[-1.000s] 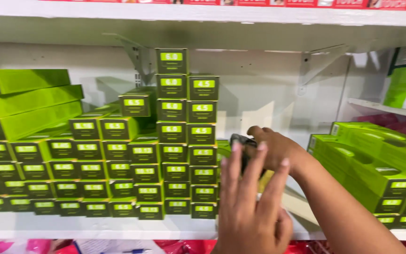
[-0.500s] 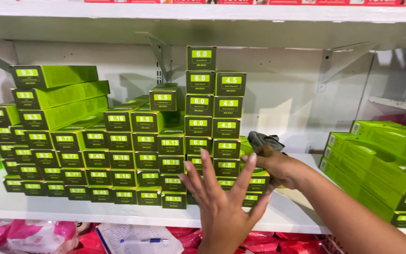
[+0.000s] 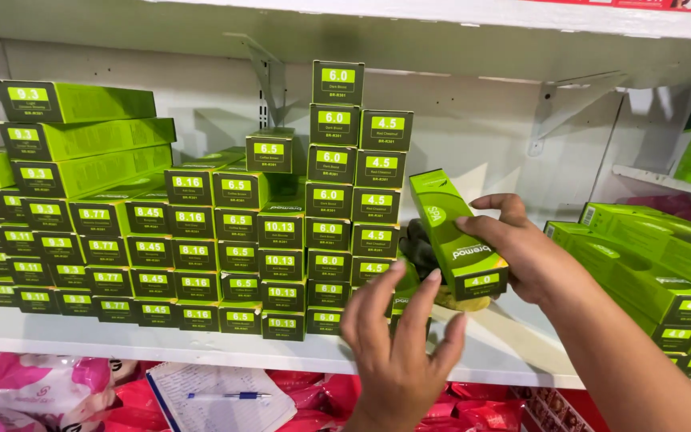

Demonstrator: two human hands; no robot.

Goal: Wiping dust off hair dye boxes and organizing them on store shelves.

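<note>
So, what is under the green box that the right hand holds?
Under the long green cardboard box in the right hand sits something dark and yellowish on the white shelf. The box and left hand cover most of it.

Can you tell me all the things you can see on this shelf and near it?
Small rectangular cardboard boxes: many, green with dark end panels, stacked in rows and columns on the shelf, left and middle.
Long green cardboard box: one, bright green, tilted, held in the right hand.
Green boxes lying flat: several, piled at the right end of the shelf.
White shelf board: one, under the stacks.
Metal shelf brackets: two, white, on the back wall.
Notebook with blue pen: one, white pages, below the shelf.
Plastic packets: several, pink and red, below the shelf.
Right hand: grips the long box.
Left hand: fingers spread, below that box.
</note>
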